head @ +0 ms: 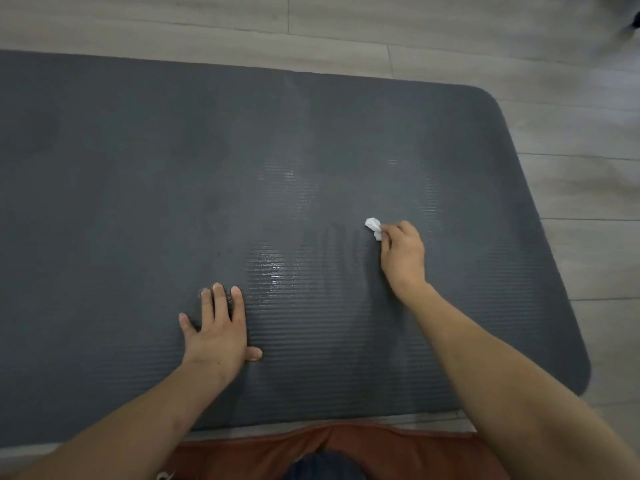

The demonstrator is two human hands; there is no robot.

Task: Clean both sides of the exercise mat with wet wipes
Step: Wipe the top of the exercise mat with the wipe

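Note:
A dark grey ribbed exercise mat (138, 174) lies flat on the floor and fills most of the view; its rounded right end shows. Wet, shiny streaks run across its middle and right part. My right hand (401, 254) grips a small crumpled white wet wipe (373, 226) and holds it against the mat right of centre. My left hand (216, 327) rests flat on the mat near its front edge, fingers spread and straight.
Light wooden floor (450, 32) surrounds the mat at the back and right. A reddish-brown cushion or garment (346, 445) lies at the mat's near edge below me. A dark blurred object (635, 20) sits at the top right corner.

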